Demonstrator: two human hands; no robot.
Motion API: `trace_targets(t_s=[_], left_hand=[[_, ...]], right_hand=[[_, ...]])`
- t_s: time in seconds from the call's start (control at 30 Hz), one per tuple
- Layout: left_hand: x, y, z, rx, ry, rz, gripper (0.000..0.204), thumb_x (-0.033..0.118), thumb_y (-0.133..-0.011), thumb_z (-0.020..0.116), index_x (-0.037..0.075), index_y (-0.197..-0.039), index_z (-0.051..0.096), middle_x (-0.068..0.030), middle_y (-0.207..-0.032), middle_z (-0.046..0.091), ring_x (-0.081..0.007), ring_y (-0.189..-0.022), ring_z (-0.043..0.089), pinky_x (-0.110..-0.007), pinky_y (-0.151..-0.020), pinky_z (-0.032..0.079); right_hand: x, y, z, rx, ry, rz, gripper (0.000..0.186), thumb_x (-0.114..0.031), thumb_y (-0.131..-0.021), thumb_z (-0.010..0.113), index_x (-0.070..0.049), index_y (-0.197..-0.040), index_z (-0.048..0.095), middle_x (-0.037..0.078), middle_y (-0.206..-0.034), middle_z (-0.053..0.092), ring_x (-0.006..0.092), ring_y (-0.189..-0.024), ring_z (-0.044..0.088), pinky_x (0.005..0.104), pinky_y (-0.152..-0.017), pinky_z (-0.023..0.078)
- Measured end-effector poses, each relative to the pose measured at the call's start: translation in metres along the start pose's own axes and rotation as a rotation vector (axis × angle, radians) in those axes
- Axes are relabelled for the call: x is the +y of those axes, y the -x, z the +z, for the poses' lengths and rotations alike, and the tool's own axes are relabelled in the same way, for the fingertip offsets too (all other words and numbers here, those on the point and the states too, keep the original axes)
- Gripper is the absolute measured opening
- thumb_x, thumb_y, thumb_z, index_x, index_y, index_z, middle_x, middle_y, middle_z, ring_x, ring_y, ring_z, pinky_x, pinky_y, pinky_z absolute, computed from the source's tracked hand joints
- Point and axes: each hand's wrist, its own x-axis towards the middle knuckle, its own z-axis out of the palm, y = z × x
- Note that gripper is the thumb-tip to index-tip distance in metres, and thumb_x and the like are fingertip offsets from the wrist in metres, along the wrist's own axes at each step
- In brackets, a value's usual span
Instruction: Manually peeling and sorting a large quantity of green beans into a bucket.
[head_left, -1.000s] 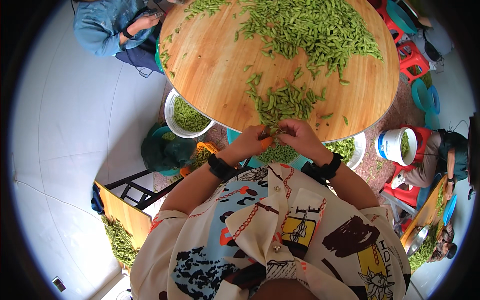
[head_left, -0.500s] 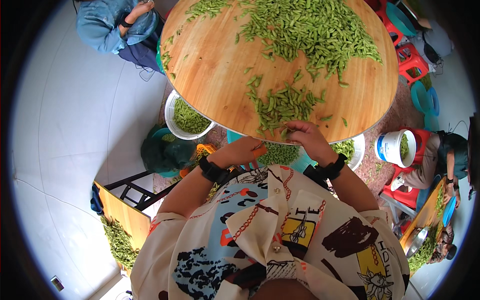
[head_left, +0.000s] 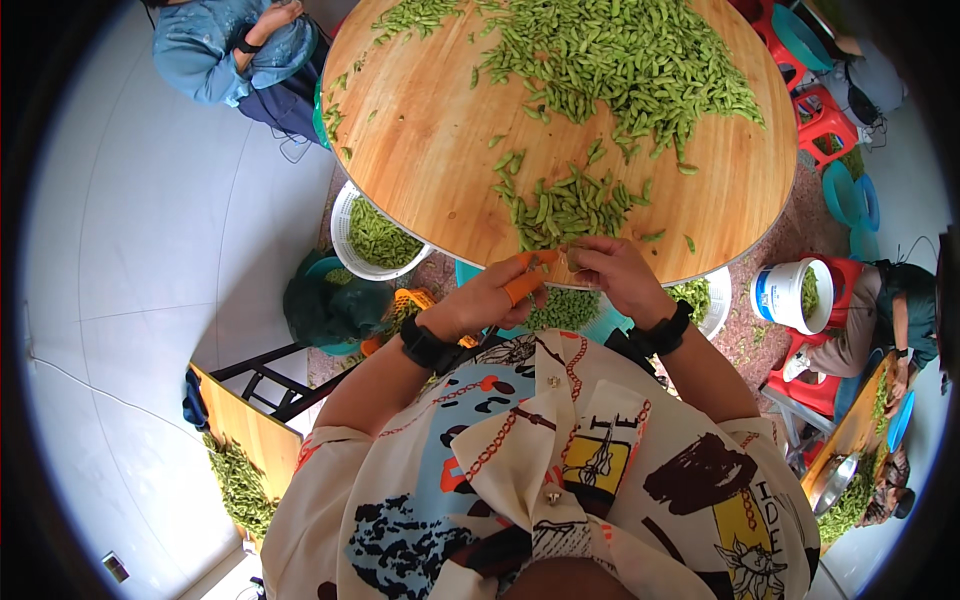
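Observation:
My right hand pinches a green bean pod just over the near edge of the round wooden table. Close on its left, my left hand is closed, with orange coverings on its fingers. Its fingertips reach toward the pod; what lies between them is too small to make out. Beneath both hands, a teal basin contains shelled green beans. A small heap of pods lies just beyond my hands, and a larger pile spreads farther back.
A white basket of pods stands left under the table edge, beside an orange basket. On the right are a white bucket, red stools and a seated person. Another person is at the far left.
My left hand has moved up and right and turned, coming close to my right hand and showing more orange covering. My right hand has stayed nearly in place.

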Motion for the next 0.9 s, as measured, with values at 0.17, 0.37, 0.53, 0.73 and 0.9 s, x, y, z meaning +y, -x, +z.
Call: trace_targets(t_s=[0.17,0.37,0.53,0.73,0.9], left_hand=[[-0.001,-0.004,0.002,-0.074,-0.044,0.031,0.039,0.015,-0.093,0.037,0.006,-0.13,0.03,-0.0052,-0.076,0.052,-0.0046,-0.044,0.032,-0.018,-0.039,0.026],[0.004,-0.006,0.007,-0.076,0.031,0.06,0.027,0.016,-0.094,0.037,0.005,-0.118,0.036,-0.0061,-0.077,0.053,-0.0041,-0.043,0.033,-0.018,-0.038,0.025],[0.002,-0.01,0.005,-0.048,0.076,0.029,0.017,0.017,-0.093,0.038,0.006,-0.106,0.041,-0.0039,-0.073,0.051,-0.0038,-0.043,0.033,-0.018,-0.038,0.024],[-0.008,-0.019,-0.001,0.009,0.133,0.016,0.013,0.014,-0.091,0.042,0.008,-0.101,0.047,0.0002,-0.063,0.045,-0.0037,-0.043,0.032,-0.018,-0.037,0.022],[-0.006,-0.021,0.0,0.037,0.169,-0.031,0.011,0.012,-0.09,0.045,0.008,-0.098,0.051,0.0005,-0.063,0.045,-0.0033,-0.042,0.032,-0.018,-0.036,0.021]], right_hand=[[-0.006,-0.001,0.005,0.031,-0.077,0.004,0.018,-0.016,-0.082,0.059,-0.005,-0.095,0.061,-0.001,-0.085,0.059,0.0073,-0.075,0.053,0.0208,-0.066,0.044],[-0.008,-0.008,0.012,-0.041,-0.171,0.031,0.016,-0.017,-0.082,0.059,-0.007,-0.094,0.061,-0.002,-0.086,0.057,0.0055,-0.072,0.049,0.0188,-0.066,0.041],[-0.008,-0.013,0.012,-0.082,-0.179,0.042,0.014,-0.016,-0.083,0.058,-0.008,-0.095,0.06,-0.003,-0.091,0.058,0.0069,-0.082,0.051,0.0213,-0.068,0.041],[-0.007,-0.016,0.014,-0.038,-0.122,0.029,0.012,-0.014,-0.083,0.058,-0.008,-0.093,0.061,-0.002,-0.088,0.057,0.0077,-0.079,0.051,0.0216,-0.069,0.041],[0.001,-0.027,0.004,-0.105,-0.171,0.04,0.013,-0.013,-0.083,0.058,-0.006,-0.094,0.059,0.0,-0.086,0.057,0.0099,-0.077,0.051,0.0257,-0.074,0.042]])
